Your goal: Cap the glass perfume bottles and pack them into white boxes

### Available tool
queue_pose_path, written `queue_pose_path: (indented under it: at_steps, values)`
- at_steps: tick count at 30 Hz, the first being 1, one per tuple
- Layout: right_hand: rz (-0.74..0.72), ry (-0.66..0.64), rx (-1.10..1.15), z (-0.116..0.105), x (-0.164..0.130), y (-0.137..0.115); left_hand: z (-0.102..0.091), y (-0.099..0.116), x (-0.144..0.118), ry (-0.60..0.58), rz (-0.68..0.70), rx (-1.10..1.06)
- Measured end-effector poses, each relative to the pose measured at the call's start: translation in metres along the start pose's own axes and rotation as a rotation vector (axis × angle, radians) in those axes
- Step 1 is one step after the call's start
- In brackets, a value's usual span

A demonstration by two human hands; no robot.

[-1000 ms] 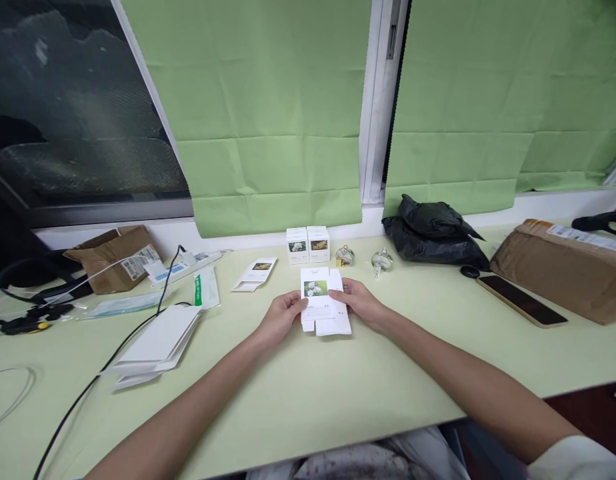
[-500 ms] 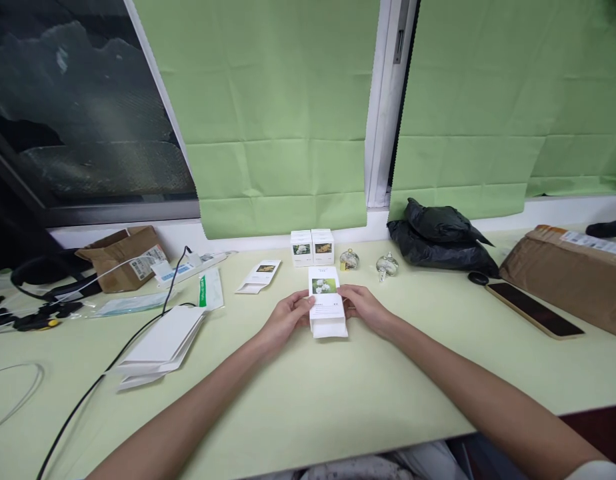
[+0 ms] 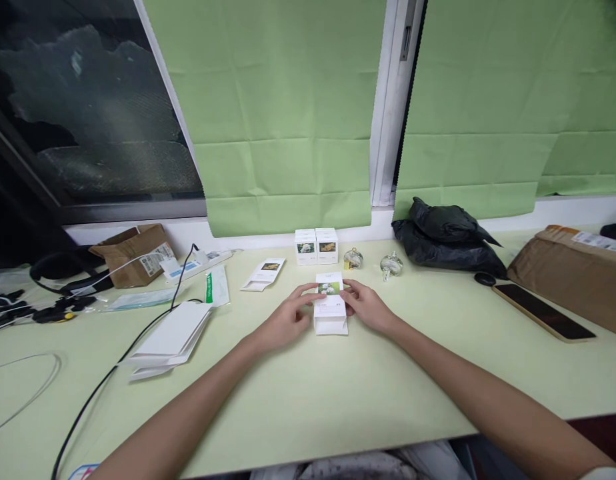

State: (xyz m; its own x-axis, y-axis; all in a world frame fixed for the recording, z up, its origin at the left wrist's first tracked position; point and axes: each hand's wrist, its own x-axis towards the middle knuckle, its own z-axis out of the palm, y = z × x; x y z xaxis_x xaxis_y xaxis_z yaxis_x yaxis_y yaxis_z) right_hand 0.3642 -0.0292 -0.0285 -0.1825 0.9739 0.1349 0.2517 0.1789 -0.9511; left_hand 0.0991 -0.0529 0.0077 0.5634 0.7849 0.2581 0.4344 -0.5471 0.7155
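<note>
A small white carton (image 3: 330, 310) with a flower picture on its face lies on the pale green desk (image 3: 338, 400), partly folded into a box shape. My left hand (image 3: 287, 319) grips its left side, fingertips on the far top edge. My right hand (image 3: 367, 307) holds its right side. Just behind stand two finished white boxes (image 3: 317, 245) side by side, and two small glass ornaments (image 3: 372, 261) to their right. Another flat carton (image 3: 265, 274) lies to the left.
A stack of flat white cartons (image 3: 171, 339) and a black cable (image 3: 113, 373) lie at left, with a brown cardboard box (image 3: 133, 255) and a headset behind. At right are a black plastic bag (image 3: 445, 237), a phone (image 3: 543, 311) and a brown parcel (image 3: 571, 270).
The carton went from an open flat sheet with flaps spread to a narrower folded shape. Both hands moved inward and up along its sides, fingers now at its far edge.
</note>
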Motion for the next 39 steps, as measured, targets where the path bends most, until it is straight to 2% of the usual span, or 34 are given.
queue_pose_path:
  at_steps: [3, 5, 10, 14, 18, 24, 30, 39]
  values:
    - [-0.11, 0.073, -0.241, -0.004, -0.002, -0.001, -0.001, 0.001, -0.002, -0.026, 0.064, 0.128]
    - [-0.2, 0.075, -0.33, -0.008, -0.003, -0.004, -0.002, 0.002, -0.003, -0.03, 0.097, 0.195]
    - [-0.357, -0.201, -0.297, -0.027, -0.004, -0.013, -0.007, 0.0, -0.002, -0.081, 0.08, 0.209]
    - [-0.31, -0.364, -0.25, -0.042, -0.005, -0.017, -0.009, -0.002, -0.001, -0.082, 0.06, 0.189]
    - [-0.253, -0.445, -0.221, -0.044, -0.007, -0.02, -0.008, -0.007, 0.0, -0.058, 0.057, 0.191]
    - [-0.236, -0.456, -0.249, -0.039, -0.011, -0.024, -0.008, -0.012, 0.0, -0.058, 0.098, 0.184]
    - [-0.338, -0.407, -0.351, -0.031, -0.019, -0.028, -0.007, -0.012, -0.001, -0.042, 0.097, 0.194]
    - [-0.341, -0.391, -0.418, -0.029, -0.018, -0.024, 0.001, -0.002, -0.003, 0.023, 0.083, 0.29]
